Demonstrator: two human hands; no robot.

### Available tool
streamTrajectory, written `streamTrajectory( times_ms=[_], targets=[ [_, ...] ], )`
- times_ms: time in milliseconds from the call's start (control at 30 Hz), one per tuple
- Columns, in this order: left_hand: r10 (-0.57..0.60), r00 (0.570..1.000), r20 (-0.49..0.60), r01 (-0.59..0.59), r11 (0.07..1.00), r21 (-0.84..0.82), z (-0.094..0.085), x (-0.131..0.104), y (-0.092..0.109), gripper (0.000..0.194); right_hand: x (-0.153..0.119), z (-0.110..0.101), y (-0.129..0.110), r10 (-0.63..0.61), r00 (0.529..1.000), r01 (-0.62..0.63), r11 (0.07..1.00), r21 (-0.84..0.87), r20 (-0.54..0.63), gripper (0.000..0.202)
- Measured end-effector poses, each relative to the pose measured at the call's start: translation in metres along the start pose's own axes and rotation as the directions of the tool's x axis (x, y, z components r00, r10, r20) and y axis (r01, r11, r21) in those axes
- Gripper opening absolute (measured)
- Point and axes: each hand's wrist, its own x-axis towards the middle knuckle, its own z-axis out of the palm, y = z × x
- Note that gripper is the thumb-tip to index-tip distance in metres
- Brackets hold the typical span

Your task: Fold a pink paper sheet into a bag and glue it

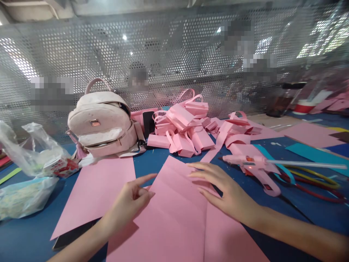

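1. Landmark: creased pink paper sheet (pixel 174 218), lying at the near middle of the blue counter (pixel 29 238). A long line runs down its right part; crease or flap edge, cannot tell. Fainter slanting creases cross its middle.
2. Left hand (pixel 125 200) at the sheet's left edge. Index finger extended, thumb tip close by, other fingers curled. Whether the edge is pinched, cannot tell.
3. Right hand (pixel 231 189) over the sheet's right side: open, fingers spread, nothing gripped. Firm contact unclear.
4. Handling, my judgement: steady the left edge with light fingertips; match edges and corners before any pressure. Work a crease outward from its middle with a flat finger, not a nail. Avoid pinching the slanting creases deeper.
5. Beyond the sheet: a pile of small pink paper bags (pixel 181 116). Beyond and left of it: pale pink backpack (pixel 109 127).
6. Left of the sheet: flat pink paper (pixel 100 193), a dark flat object (pixel 73 234) partly under it.
7. Right of the sheet, past the right hand: pink glue gun (pixel 247 160), clear glue stick (pixel 305 164) in its rear. Orange glow on its body; treat the nozzle as hot, keep wrist and paper away.
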Motion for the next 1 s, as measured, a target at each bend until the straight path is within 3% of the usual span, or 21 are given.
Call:
streamTrajectory(
  times_ms=[133, 233, 300, 367, 467, 533, 600, 667, 733, 767, 800, 867, 933, 1000],
  targets=[
    [0.037, 0.996, -0.082, -0.038, 0.999, -0.001, -0.003, 0.002, -0.002, 0.067, -0.002, -0.001, -0.005, -0.106, 0.979, 0.099, 0.994, 0.048, 0.174, 0.033],
    [0.045, 0.996, -0.072, -0.044, 0.999, 0.004, -0.001, 0.001, -0.003, 0.064, -0.003, -0.004, -0.016, -0.202, 0.925, 0.18, 0.979, 0.095, 0.322, 0.054],
    [0.037, 0.999, -0.034, -0.037, 0.999, -0.003, 0.003, -0.003, -0.005, 0.062, -0.003, -0.005, -0.024, -0.3, 0.867, 0.282, 0.954, 0.106, 0.397, 0.061],
    [-0.001, 0.999, 0.032, 0.002, 0.999, -0.039, 0.009, -0.009, -0.007, 0.06, -0.004, -0.004, -0.031, -0.439, 0.783, 0.441, 0.892, 0.104, 0.441, 0.054],
    [-0.073, 0.971, 0.227, 0.124, 0.968, -0.217, 0.023, -0.02, -0.012, 0.058, -0.008, 0.002, -0.036, -0.609, 0.659, 0.636, 0.765, 0.106, 0.44, 0.041],
    [-0.076, 0.932, 0.354, 0.195, 0.929, -0.315, 0.031, -0.027, -0.013, 0.059, -0.013, 0.008, -0.037, -0.633, 0.671, 0.654, 0.751, 0.095, 0.387, 0.038],
    [-0.056, 0.914, 0.402, 0.179, 0.944, -0.277, 0.035, -0.033, -0.009, 0.06, -0.018, 0.011, -0.037, -0.589, 0.726, 0.607, 0.791, 0.073, 0.355, 0.036],
    [-0.001, 0.92, 0.391, 0.036, 0.996, -0.081, 0.034, -0.038, -0.002, 0.056, -0.021, 0.013, -0.039, -0.524, 0.759, 0.549, 0.834, 0.054, 0.386, 0.034],
    [0.168, 0.921, 0.352, -0.253, 0.944, 0.21, 0.029, -0.041, 0.004, 0.045, -0.022, 0.014, -0.042, -0.467, 0.756, 0.504, 0.862, 0.047, 0.458, 0.036],
    [0.293, 0.892, 0.345, -0.408, 0.851, 0.331, 0.026, -0.041, 0.006, 0.04, -0.022, 0.014, -0.043, -0.446, 0.75, 0.488, 0.872, 0.047, 0.488, 0.037],
    [0.43, 0.833, 0.349, -0.549, 0.725, 0.416, 0.024, -0.041, 0.006, 0.035, -0.021, 0.014, -0.045, -0.428, 0.746, 0.474, 0.88, 0.045, 0.511, 0.037],
    [0.63, 0.673, 0.386, -0.726, 0.466, 0.506, 0.02, -0.042, 0.004, 0.026, -0.02, 0.014, -0.048, -0.404, 0.739, 0.457, 0.888, 0.04, 0.539, 0.035],
    [0.707, 0.545, 0.45, -0.8, 0.278, 0.532, 0.018, -0.045, -0.001, 0.021, -0.019, 0.013, -0.05, -0.401, 0.734, 0.454, 0.89, 0.043, 0.548, 0.034],
    [0.717, 0.479, 0.507, -0.824, 0.17, 0.54, 0.018, -0.048, -0.006, 0.02, -0.018, 0.012, -0.052, -0.388, 0.737, 0.442, 0.896, 0.04, 0.553, 0.037]
  ],
)
